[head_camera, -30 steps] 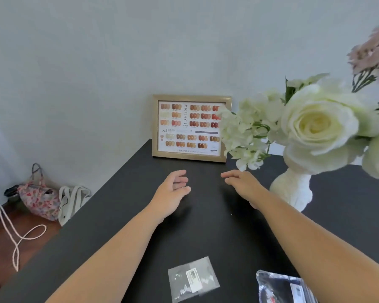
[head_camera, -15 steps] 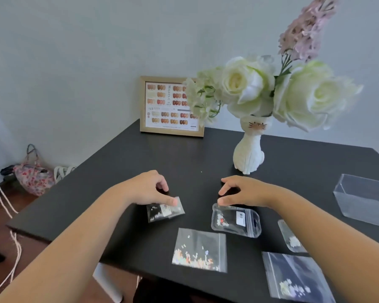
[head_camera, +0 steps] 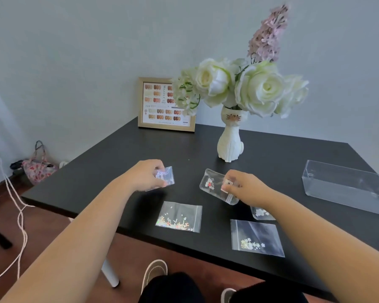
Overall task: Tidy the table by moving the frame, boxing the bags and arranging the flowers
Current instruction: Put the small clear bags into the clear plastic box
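Observation:
My left hand [head_camera: 148,174] grips a small clear bag [head_camera: 167,177] lifted just off the black table [head_camera: 118,154]. My right hand [head_camera: 246,185] pinches a second clear bag [head_camera: 212,182] with white and red bits, tilted up. Three more bags lie flat: a glitter bag [head_camera: 179,216], a bag with pale beads [head_camera: 256,237], and one [head_camera: 260,213] partly under my right wrist. The gold frame [head_camera: 165,106] leans on the wall at the back. White and lilac flowers [head_camera: 239,84] stand in a cat-shaped vase [head_camera: 230,142]. A clear plastic box [head_camera: 346,186] sits at the right.
The table's front edge runs close to my knees and shoes [head_camera: 153,272]. On the wooden floor at the left lie a floral bag [head_camera: 38,167] and a white cord [head_camera: 20,213]. A plain wall backs the table.
My view pulled back from the frame to the front of the table. Both hands came down on two bags, closed on them and lifted them off the surface.

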A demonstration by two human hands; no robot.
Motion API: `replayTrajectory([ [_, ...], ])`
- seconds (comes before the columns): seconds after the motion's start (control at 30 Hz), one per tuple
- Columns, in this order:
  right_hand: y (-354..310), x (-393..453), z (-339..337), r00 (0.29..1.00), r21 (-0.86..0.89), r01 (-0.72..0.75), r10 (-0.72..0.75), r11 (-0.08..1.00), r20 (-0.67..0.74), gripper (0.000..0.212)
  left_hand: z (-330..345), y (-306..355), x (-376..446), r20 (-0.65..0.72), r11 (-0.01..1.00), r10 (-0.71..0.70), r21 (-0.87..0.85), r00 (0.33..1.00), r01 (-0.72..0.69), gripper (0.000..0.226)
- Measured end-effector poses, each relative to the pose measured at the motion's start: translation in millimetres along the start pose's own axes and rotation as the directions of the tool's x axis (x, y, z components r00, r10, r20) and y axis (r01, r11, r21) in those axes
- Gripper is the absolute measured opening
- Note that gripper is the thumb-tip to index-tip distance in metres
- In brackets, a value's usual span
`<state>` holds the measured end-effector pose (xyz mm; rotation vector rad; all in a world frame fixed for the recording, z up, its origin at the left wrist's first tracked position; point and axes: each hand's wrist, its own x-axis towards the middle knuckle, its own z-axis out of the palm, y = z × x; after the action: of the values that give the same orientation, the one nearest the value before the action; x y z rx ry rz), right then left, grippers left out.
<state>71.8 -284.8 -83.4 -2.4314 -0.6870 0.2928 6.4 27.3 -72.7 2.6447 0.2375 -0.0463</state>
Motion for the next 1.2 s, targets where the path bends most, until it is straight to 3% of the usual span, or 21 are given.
replayTrajectory([
  [0.17, 17, -25, -23, 0.987, 0.079, 0.022, -0.009, 0.997, -0.162, 0.013, 16, 47, -4, -0.025, 0.982, 0.162, -0.090, 0.987, -0.163, 0.006],
  [0.43, 65, -58, -80, 0.894, -0.015, 0.027, -0.031, 1.000, -0.447, 0.025, 61, 156, 11, 0.004, 0.881, 0.464, -0.109, 0.886, -0.461, 0.025],
  [0.6, 108, -87, -122, 0.733, -0.028, -0.021, -0.004, 0.999, -0.680, 0.033, 88, 219, 20, -0.007, 0.785, 0.604, -0.166, 0.797, -0.597, 0.035],
  [0.77, 157, -105, -151, 0.598, 0.031, -0.154, 0.118, 0.988, -0.793, 0.026, 113, 278, 24, -0.097, 0.708, 0.680, -0.172, 0.727, -0.685, 0.023],
  [1.03, 205, -116, -147, 0.675, 0.013, -0.465, 0.364, 0.885, -0.642, 0.029, 138, 345, 50, -0.139, 0.731, 0.632, -0.217, 0.762, -0.646, 0.026],
  [1.2, 210, -118, -144, 0.731, -0.120, -0.471, 0.311, 0.874, -0.607, 0.042, 165, 362, 65, -0.028, 0.786, 0.593, -0.198, 0.805, -0.586, 0.025],
])
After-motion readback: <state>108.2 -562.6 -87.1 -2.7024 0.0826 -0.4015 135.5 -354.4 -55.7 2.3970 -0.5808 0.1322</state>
